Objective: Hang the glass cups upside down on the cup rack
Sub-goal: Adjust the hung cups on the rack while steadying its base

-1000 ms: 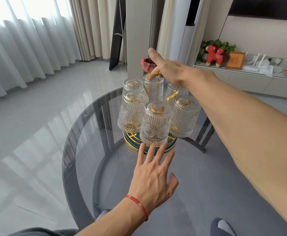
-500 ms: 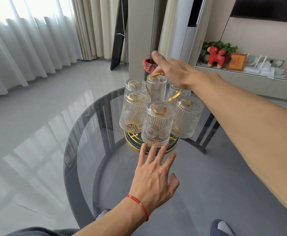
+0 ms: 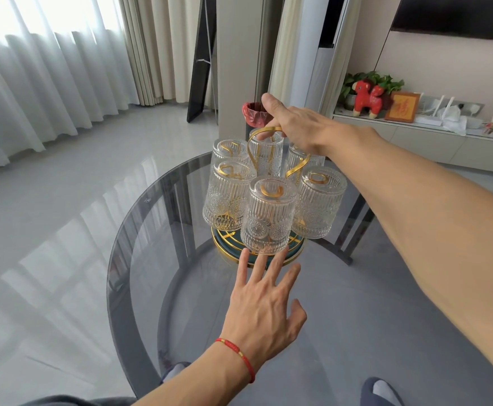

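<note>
A gold wire cup rack (image 3: 252, 150) with a round green and gold base (image 3: 293, 254) stands on the round smoked-glass table (image 3: 140, 235). Several ribbed glass cups hang on it upside down; the nearest cup (image 3: 268, 218) faces me. My right hand (image 3: 295, 127) reaches over the cups and its fingers curl around the rack's top loop handle. My left hand (image 3: 264, 306) lies flat and open on the table just in front of the base, fingertips close under the nearest cup. It holds nothing.
The table's far and left edges curve close behind and beside the rack. A red lined bin (image 3: 254, 114) stands on the floor behind it. A low cabinet (image 3: 432, 142) with a red toy horse (image 3: 366, 96) runs along the right wall.
Both hands and the rack have stayed nearly where they were; only the view has shifted slightly. The right hand keeps its hold on the handle.
</note>
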Tool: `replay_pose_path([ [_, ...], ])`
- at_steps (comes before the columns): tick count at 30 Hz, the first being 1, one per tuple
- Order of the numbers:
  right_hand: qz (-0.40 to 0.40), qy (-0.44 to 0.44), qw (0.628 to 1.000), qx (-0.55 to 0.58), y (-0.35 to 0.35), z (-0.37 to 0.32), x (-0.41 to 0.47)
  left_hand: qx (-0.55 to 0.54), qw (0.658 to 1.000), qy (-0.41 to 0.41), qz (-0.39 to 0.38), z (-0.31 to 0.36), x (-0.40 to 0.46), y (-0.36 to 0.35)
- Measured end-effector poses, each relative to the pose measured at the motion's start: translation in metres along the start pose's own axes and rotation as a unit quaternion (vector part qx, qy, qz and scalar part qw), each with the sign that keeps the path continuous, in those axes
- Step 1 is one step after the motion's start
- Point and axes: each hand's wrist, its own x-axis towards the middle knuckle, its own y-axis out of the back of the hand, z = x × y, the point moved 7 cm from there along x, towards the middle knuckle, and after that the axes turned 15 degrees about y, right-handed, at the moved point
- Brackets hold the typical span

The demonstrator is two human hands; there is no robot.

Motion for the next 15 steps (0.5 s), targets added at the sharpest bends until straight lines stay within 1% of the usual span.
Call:
replay_pose_path([
  [4,-0.01,-0.015,1.0,0.015,-0.0005,0.0007,-0.001,0.001,1.0,-0.001,0.0,0.0005,-0.0002,0.0001],
  [10,0.006,-0.02,0.995,0.097,-0.0034,0.0028,-0.0017,-0.004,1.0,0.001,-0.001,0.0005,0.0003,0.0001],
  [15,0.002,-0.011,0.994,0.107,-0.0058,0.0034,0.001,-0.01,1.0,-0.001,0.003,0.0007,0.0006,0.0004],
])
